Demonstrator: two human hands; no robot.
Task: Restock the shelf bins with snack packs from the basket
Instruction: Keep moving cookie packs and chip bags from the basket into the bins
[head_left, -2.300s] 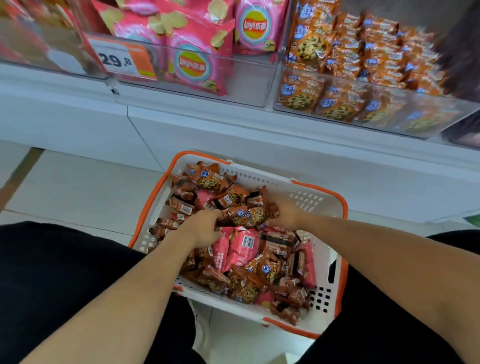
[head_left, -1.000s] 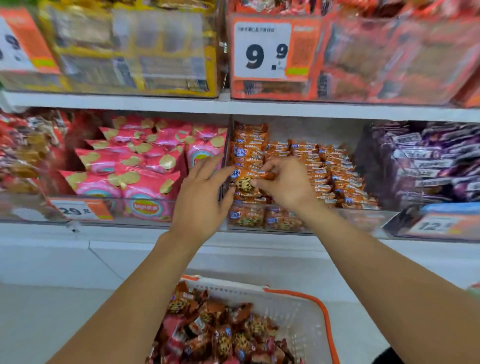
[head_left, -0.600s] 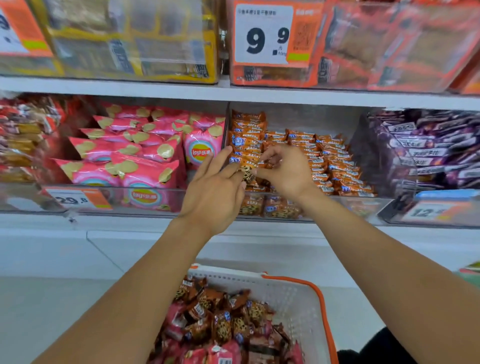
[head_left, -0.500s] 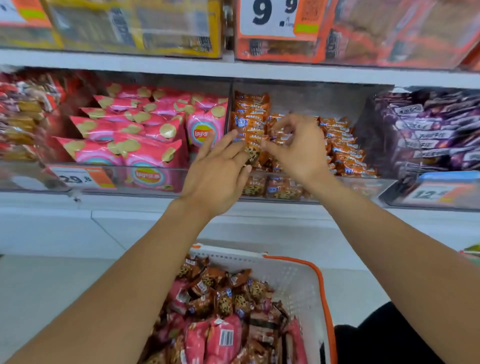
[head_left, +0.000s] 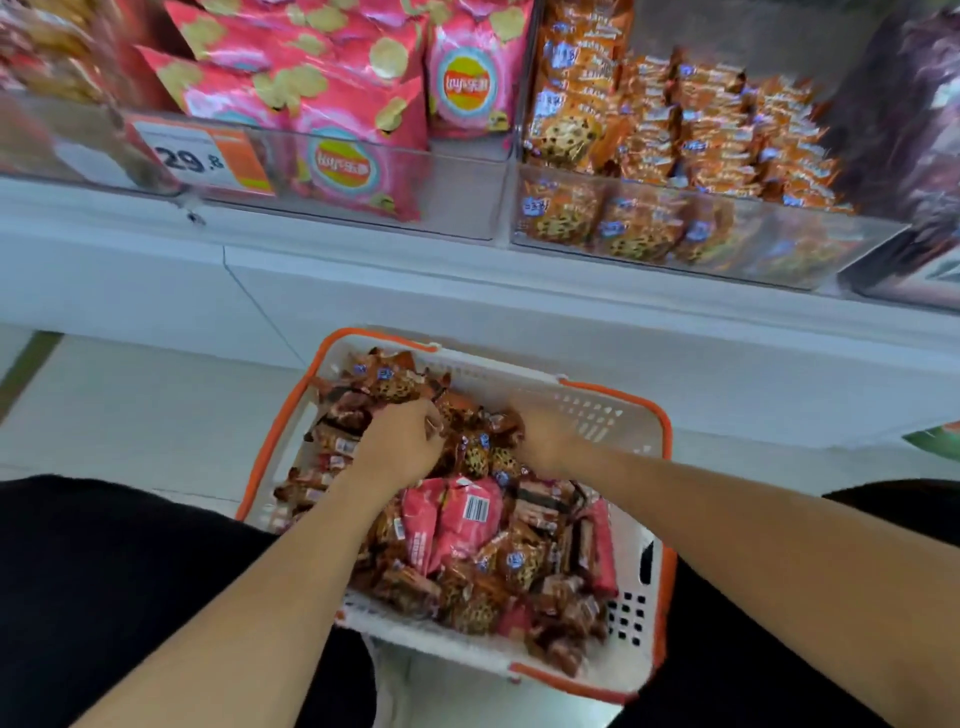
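Note:
A white basket with an orange rim (head_left: 618, 399) stands on the floor between my knees, heaped with small orange-brown cookie packs (head_left: 478, 458) and a few pink packs (head_left: 457, 519). My left hand (head_left: 400, 448) is down in the far half of the heap, its fingers curled round cookie packs. Just to its right, my right hand (head_left: 545, 441) is blurred, its fingertips buried among the packs. Above on the shelf, a clear bin (head_left: 649, 228) holds the same cookie packs stacked in rows.
Left of the cookie bin, another clear bin holds pink chip bags (head_left: 353, 156) and carries a 29.8 price tag (head_left: 202, 161). Dark purple packs (head_left: 904, 130) fill the bin at the right. The white shelf base (head_left: 467, 301) runs behind the basket. My black-clad knees flank it.
Both hands have come down from the cookie bin on the shelf into the basket. The view has tilted down with them, and the left hand has closed on packs.

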